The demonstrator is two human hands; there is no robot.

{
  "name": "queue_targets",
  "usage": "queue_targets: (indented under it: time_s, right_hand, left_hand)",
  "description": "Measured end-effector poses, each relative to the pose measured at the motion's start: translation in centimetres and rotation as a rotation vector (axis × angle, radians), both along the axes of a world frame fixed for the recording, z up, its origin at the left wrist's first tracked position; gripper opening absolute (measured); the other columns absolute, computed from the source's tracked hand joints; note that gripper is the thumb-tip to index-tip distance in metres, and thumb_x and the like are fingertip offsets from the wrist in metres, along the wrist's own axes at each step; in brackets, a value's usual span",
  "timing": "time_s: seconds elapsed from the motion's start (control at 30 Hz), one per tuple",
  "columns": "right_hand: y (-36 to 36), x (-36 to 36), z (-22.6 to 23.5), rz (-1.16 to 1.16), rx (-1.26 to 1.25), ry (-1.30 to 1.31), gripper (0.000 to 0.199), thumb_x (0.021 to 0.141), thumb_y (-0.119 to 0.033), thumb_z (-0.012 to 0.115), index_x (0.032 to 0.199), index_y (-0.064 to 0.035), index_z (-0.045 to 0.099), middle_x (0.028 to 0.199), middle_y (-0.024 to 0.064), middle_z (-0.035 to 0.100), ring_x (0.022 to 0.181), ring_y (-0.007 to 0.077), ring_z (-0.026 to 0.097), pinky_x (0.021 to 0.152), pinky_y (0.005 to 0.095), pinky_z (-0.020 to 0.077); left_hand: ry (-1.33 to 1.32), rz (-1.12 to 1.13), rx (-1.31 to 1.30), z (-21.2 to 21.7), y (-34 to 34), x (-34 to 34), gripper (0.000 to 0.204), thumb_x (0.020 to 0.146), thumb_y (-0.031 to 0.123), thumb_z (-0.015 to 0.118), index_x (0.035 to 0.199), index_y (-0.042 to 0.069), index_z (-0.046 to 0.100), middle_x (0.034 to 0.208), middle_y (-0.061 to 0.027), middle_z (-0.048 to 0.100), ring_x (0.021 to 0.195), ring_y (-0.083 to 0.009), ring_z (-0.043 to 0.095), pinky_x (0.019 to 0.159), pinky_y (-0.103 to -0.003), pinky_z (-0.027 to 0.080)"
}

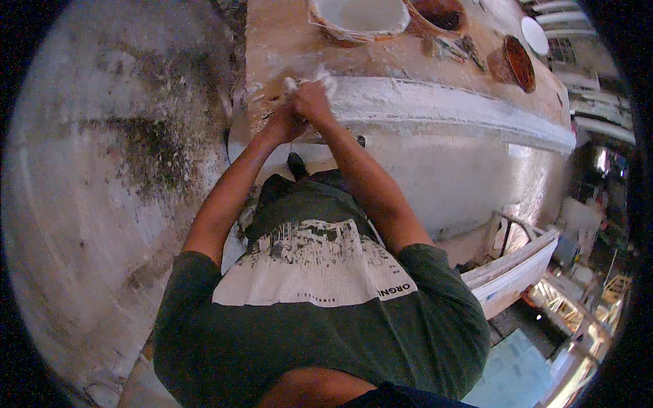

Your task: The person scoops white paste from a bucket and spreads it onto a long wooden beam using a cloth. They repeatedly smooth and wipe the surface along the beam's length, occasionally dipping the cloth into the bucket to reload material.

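At the left of my feed I have a blotched wall (pixel 88 204), then the bare left end of a wooden worktop (pixel 269 30). Over that end I see the left hand (pixel 287 124) pressed close to the right; its fingers are turned away from me, so I cannot tell whether they are together or apart. The right hand (pixel 311 102) looks curled, its fingers clamped on a white fibrous wad (pixel 329 83) that sticks out past the knuckles, just by the left end of a long white-coated strip (pixel 435 100). Beyond the strip I make out a wide basin (pixel 360 15) with whitish contents, a brown bowl (pixel 441 15) beside it, and farther right a tilted reddish-brown bowl (pixel 520 64).
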State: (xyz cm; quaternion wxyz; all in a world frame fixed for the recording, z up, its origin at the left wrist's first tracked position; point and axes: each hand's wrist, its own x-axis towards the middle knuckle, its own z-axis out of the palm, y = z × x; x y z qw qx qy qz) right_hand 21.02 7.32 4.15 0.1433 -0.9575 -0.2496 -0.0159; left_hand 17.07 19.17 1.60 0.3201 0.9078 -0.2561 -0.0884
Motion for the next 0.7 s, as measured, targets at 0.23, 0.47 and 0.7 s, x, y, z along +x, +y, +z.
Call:
queue_targets:
  time_s: [0.23, 0.47, 0.7]
  right_hand:
    - [-5.7, 1.7, -1.6, -0.304, -0.094, 0.258, 0.031, 0.077, -0.024, 0.044, 0.078, -0.0015, 0.066, 0.082, 0.0202, 0.063, 0.075, 0.0371, 0.062, 0.068, 0.0502, 0.0465]
    - [-23.7, 2.1, -0.8, -0.693, 0.031, 0.113, 0.032, 0.083, -0.024, 0.041, 0.079, -0.0043, 0.065, 0.075, 0.0189, 0.061, 0.071, 0.0383, 0.058, 0.061, 0.0509, 0.0448]
    - [-12.1, 1.0, -1.6, -0.424, -0.020, 0.154, 0.029, 0.077, -0.022, 0.050, 0.083, 0.0026, 0.065, 0.083, 0.0239, 0.062, 0.078, 0.0382, 0.061, 0.073, 0.0501, 0.0456]
  left_hand:
    - [0.005, -0.071, 0.279, 5.6, -1.5, 0.3, 0.045, 0.088, 0.037, 0.048, 0.122, 0.008, 0.046, 0.119, -0.0120, 0.053, 0.105, -0.0321, 0.052, 0.093, -0.041, 0.039]
    - [-0.317, -0.289, 0.264, 3.7, -0.2, 2.7, 0.051, 0.090, 0.036, 0.044, 0.134, 0.011, 0.034, 0.137, -0.0106, 0.037, 0.119, -0.0328, 0.041, 0.102, -0.046, 0.029]
    - [0.021, -0.622, 0.380, 6.6, -4.3, 7.8, 0.068, 0.089, 0.047, 0.040, 0.139, 0.006, 0.018, 0.144, -0.0172, 0.019, 0.126, -0.0363, 0.033, 0.104, -0.042, 0.028]
